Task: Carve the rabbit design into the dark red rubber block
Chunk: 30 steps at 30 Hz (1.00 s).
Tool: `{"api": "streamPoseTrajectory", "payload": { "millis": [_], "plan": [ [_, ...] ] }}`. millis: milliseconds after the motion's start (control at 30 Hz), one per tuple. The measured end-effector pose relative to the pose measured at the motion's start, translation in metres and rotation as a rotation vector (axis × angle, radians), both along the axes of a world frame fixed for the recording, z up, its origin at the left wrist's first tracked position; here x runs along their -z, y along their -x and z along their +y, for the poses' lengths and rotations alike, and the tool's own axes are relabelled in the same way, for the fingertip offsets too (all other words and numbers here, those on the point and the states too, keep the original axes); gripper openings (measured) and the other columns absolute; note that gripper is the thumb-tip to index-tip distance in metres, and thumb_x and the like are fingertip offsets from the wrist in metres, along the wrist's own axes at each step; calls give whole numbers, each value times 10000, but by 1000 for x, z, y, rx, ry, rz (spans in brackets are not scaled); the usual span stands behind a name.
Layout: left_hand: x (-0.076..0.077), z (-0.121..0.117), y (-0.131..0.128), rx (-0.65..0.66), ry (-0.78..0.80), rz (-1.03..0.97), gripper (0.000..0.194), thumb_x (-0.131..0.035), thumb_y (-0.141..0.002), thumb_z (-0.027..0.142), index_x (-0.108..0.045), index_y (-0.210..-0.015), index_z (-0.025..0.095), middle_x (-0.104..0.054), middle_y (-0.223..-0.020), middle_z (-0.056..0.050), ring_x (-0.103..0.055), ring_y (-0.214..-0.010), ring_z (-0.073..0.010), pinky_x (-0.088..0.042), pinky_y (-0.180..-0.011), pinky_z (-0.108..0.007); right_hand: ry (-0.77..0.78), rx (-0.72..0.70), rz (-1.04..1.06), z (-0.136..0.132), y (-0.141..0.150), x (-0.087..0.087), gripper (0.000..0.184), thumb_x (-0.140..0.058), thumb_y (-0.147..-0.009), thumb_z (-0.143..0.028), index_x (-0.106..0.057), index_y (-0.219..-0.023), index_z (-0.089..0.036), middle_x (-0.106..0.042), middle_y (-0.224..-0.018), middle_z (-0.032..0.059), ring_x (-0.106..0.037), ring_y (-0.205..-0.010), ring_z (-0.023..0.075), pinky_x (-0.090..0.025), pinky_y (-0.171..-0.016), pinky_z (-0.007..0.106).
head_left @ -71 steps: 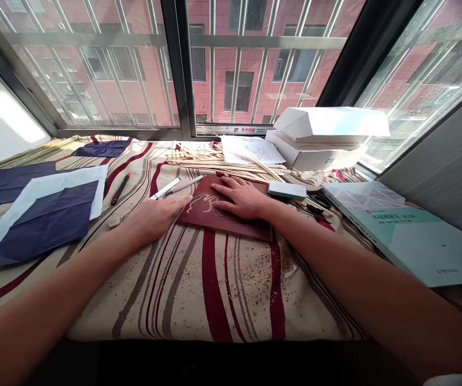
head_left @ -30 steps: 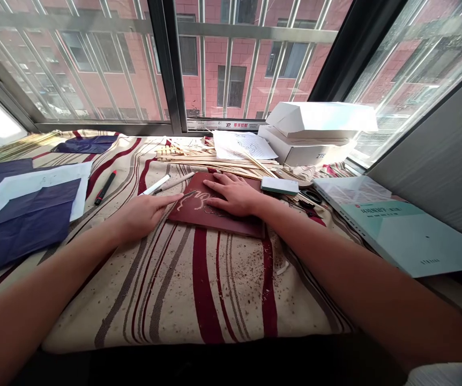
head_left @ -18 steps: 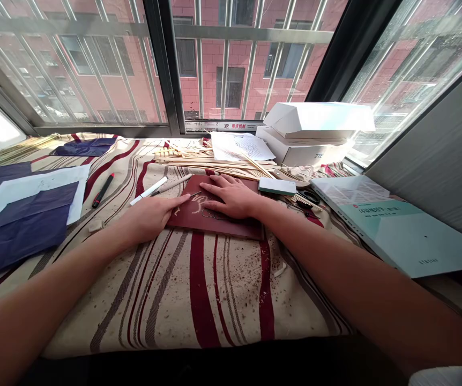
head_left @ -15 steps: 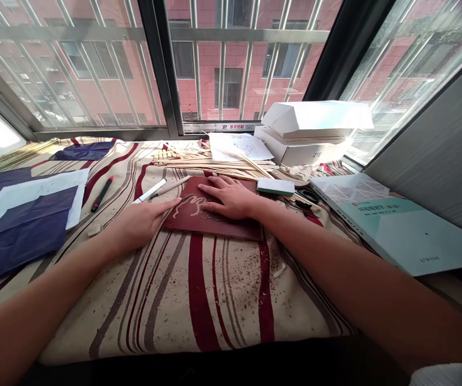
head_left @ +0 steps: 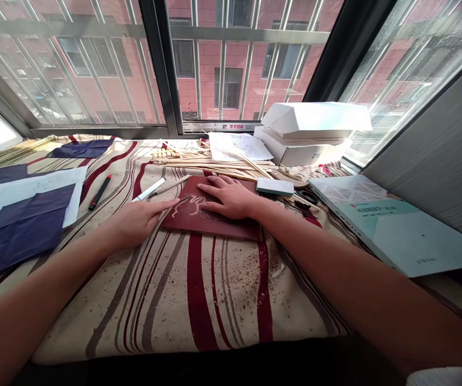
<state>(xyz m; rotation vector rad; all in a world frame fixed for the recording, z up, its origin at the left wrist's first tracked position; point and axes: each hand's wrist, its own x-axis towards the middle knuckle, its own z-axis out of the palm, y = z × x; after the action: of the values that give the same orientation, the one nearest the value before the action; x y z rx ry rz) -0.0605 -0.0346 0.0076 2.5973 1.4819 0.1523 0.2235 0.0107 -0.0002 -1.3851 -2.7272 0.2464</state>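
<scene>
A dark red carving board (head_left: 231,228) lies on the striped cloth, with pale curved lines cut into its left half. My right hand (head_left: 231,199) rests flat on its upper middle, fingers spread and holding nothing. At the board's left edge, my left hand (head_left: 140,221) is closed around a thin pointed carving tool (head_left: 184,199). Only the tool's slim tip shows past the index finger, by the pale lines; its handle is hidden in the hand. Just beyond that hand lie a white pen (head_left: 149,190) and a grey pen-like tool (head_left: 170,186).
Brown crumbs dot the striped cloth (head_left: 166,300) in front of the board. A green-white block (head_left: 275,186), black scissors (head_left: 308,197) and a large book (head_left: 400,225) lie right. Thin wooden sticks (head_left: 199,162) and a white box (head_left: 307,139) stand behind. Dark blue sheets (head_left: 22,220) and a red-black marker (head_left: 99,192) are left.
My left hand and the tool tip have shifted very slightly left along the cut lines. My right hand stays flat on the board. The view has moved a little.
</scene>
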Motion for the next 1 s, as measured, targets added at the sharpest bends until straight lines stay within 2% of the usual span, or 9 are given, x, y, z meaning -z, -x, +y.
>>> {"api": "streamPoseTrajectory", "payload": {
  "millis": [233, 400, 567, 767, 1000],
  "plan": [
    [-3, 1, 4, 4, 6, -31, 647, -320, -975, 384, -591, -1534, 204, -629, -1510, -46, -651, -1359, -282, -497, -1188, -429, -4, 5, 2, -1, 0, -1, 787, -377, -1024, -724, -337, -1692, -311, -243, -1779, 122, -227, -1625, 437, -227, -1308, 624],
    [-2, -4, 5, -13, 25, -28, 631, -295, -1020, 452, -593, -1537, 246, -653, -1490, -32, -674, -1328, -273, -509, -1166, -371, 0, -6, -6, -2, -1, -2, 782, -371, -1027, -723, -337, -1691, -312, -253, -1774, 127, -235, -1625, 427, -239, -1305, 616],
    [-3, -10, -5, -78, 11, 26, 648, -280, -1008, 420, -562, -1561, 231, -629, -1516, -55, -658, -1343, -323, -520, -1146, -464, -3, 5, 2, -1, -1, -1, 781, -371, -1029, -720, -332, -1693, -311, -232, -1781, 131, -217, -1628, 436, -233, -1300, 632],
    [-8, -27, -17, -192, -3, 147, 648, -268, -994, 354, -542, -1575, 271, -687, -1451, -46, -727, -1214, -340, -574, -1048, -465, 5, 4, -2, -4, -1, -3, 790, -373, -1024, -729, -330, -1694, -312, -248, -1777, 128, -226, -1628, 427, -218, -1314, 608],
    [-9, -32, -37, -220, -35, 262, 667, -258, -988, 204, -472, -1620, 203, -723, -1393, -118, -728, -1198, -338, -568, -1026, -469, 11, 26, -14, -5, 1, -5, 781, -370, -1025, -726, -321, -1695, -329, -235, -1783, 110, -223, -1628, 434, -235, -1304, 625]
  ]
}}
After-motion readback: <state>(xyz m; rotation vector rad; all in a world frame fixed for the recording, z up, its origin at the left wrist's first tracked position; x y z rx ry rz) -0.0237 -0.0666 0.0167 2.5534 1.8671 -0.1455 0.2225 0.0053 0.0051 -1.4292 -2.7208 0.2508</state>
